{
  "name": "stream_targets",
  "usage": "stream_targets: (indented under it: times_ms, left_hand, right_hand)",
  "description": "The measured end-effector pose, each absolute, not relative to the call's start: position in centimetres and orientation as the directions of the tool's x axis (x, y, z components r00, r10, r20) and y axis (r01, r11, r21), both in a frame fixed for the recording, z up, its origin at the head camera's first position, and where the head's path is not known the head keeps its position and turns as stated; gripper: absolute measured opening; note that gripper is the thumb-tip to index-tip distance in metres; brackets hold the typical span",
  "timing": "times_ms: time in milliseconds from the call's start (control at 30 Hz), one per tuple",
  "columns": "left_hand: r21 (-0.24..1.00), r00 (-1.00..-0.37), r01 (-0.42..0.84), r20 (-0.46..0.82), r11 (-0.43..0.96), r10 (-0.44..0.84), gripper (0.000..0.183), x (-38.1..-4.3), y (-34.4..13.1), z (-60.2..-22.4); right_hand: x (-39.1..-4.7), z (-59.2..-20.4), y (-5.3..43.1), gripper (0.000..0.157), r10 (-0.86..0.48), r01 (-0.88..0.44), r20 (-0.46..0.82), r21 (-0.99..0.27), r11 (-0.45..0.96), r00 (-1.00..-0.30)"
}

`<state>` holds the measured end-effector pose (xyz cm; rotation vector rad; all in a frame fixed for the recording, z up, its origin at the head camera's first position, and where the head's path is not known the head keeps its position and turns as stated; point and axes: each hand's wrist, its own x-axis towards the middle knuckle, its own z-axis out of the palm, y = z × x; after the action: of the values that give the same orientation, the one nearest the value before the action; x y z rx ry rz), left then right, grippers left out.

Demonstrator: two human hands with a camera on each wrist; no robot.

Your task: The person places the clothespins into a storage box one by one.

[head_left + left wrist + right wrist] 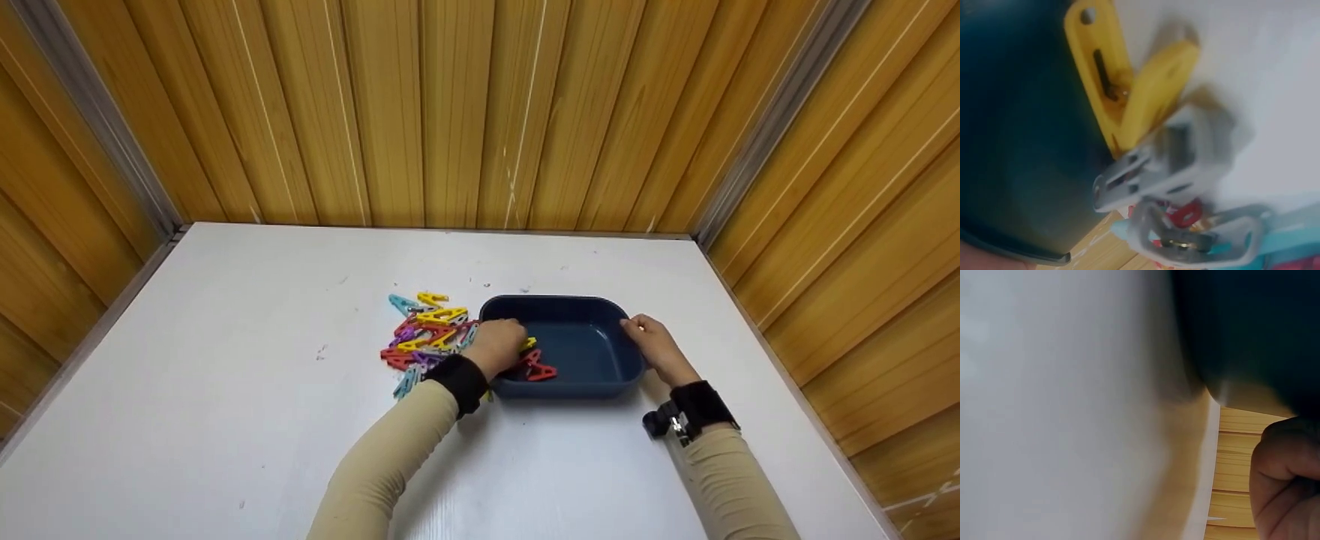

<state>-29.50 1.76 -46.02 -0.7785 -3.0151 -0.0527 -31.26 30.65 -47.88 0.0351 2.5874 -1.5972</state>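
A dark blue rectangular plastic bin stands on the white table. My right hand pinches its right rim, fingers curled over the edge; in the right wrist view that hand is next to the bin's dark wall. My left hand reaches over the left rim, back of the hand up. Its fingertips are hidden, so I cannot tell whether they hold anything. A yellow clothespin shows beside its knuckles, and red clothespins lie in the bin below.
A loose pile of colourful plastic clothespins lies just left of the bin. A yellow one and grey ones sit close against the bin's outer wall. Wood-patterned panels close off the table's back and sides.
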Motion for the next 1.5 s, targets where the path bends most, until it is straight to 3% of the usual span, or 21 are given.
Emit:
stream_targets:
  times_ms: [600,867,1167,1500]
  left_hand:
    - [0.024,-0.873,0.488,0.025,0.873,0.487,0.017,-29.6,1.8,-46.0]
    - [0.156,-0.881,0.466,-0.003,0.871,0.472,0.022,-29.8,1.6,-45.5]
    - [0.324,-0.831,0.542,0.068,0.775,0.553,0.039,-29.1,-0.2,-42.8]
    - [0.43,-0.824,0.547,0.128,0.718,0.552,0.034,-28.4,-3.8,-39.5]
  right_hand:
    - [-30.1,-45.8,29.9,0.026,-0.058,0.106,-0.144,-0.897,0.429,-0.988]
    - [-30.9,-47.2,30.4,0.027,-0.048,0.092,-0.126,-0.891,0.444,-0.991]
    - [-31.3,-48.1,30.7,0.026,-0.036,0.07,-0.096,-0.889,0.452,-0.995]
    - [-31.2,-47.9,30.6,0.027,-0.024,0.063,-0.084,-0.882,0.466,-0.996]
